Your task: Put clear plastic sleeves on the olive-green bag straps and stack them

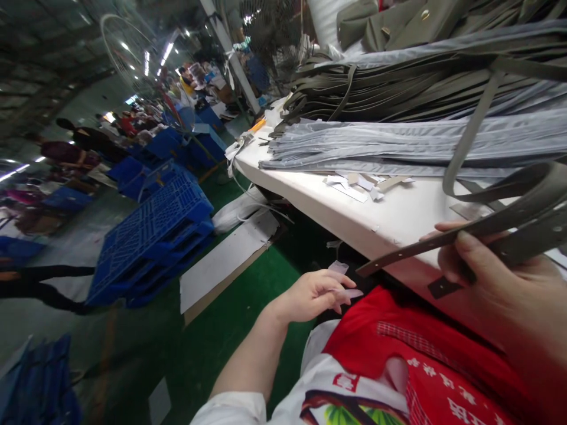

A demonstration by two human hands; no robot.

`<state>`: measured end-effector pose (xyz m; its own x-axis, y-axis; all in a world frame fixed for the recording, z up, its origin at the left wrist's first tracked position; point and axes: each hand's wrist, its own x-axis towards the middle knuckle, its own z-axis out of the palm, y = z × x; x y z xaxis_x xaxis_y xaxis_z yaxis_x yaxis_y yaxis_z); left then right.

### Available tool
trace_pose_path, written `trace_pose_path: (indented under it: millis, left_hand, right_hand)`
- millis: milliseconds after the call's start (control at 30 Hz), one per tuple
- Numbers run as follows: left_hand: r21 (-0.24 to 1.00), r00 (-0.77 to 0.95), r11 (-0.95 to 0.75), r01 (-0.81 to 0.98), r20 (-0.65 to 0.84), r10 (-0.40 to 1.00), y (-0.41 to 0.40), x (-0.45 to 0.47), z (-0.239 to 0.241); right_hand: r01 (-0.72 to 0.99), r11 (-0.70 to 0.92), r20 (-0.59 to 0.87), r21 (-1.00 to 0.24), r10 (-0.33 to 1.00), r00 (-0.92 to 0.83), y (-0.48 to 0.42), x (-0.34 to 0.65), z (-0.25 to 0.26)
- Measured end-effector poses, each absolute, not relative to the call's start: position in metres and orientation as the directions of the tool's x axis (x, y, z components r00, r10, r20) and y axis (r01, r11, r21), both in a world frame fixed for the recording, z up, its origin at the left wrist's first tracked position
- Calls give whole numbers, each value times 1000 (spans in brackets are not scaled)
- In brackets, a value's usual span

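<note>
My right hand is closed around dark olive straps with punched holes. They loop up and over at the right, and one end points left past the table edge. In my left hand, held lower beside the red apron, are small translucent plastic scraps pinched between the fingers. On the white table lies a bundle of straps wrapped in pale plastic film. Behind it is a pile of bare dark olive straps.
Paper and film scraps lie near the table's front edge. Dark olive bags stand at the back. Stacked blue pallets and a flat cardboard piece are on the green floor at left. Several people work farther off.
</note>
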<state>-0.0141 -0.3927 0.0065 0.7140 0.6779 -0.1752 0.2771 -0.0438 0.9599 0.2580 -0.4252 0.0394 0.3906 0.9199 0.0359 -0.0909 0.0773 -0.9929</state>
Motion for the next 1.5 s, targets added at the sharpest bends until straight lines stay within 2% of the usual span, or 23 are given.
trace_pose_path:
  millis: [167,367,600,733,933,1100,1233,1400,1500]
  left_hand:
    - [954,761,-95,283,-163,628,-397,-9,7]
    - [932,811,-287,222,-13,585,-399,-3,12]
    - [855,819,-442,270,37,573,-401,3,15]
    - [800,822,-499,333,13,569,-400,6,14]
    - [817,823,-472,332,-7,567,-394,6,11]
    - [860,815,-410,305,-13,579,-393,14,9]
    - [902,789,-352,251,20,614,-393,21,6]
    - [878,738,-347,329,-10,675,-394,23,4]
    - [872,761,-322,369,-84,644,-395,23,4]
  right_hand:
    - [-147,86,24,-985,924,381,-424,248,40]
    - [-139,66,19,-988,948,318,-428,249,27]
    - [164,47,98,-985,943,318,-433,249,22]
    - [192,28,70,-981,973,219,-435,254,22]
    - [90,-37,-21,-995,984,177,-435,259,26]
    - [83,6,23,-997,979,201,-438,249,24]
    - [99,-2,8,-995,995,96,-439,237,7]
    - [37,-35,-39,-999,994,-101,-435,229,-12]
    - [2,-87,-87,-996,993,-74,-426,236,-10]
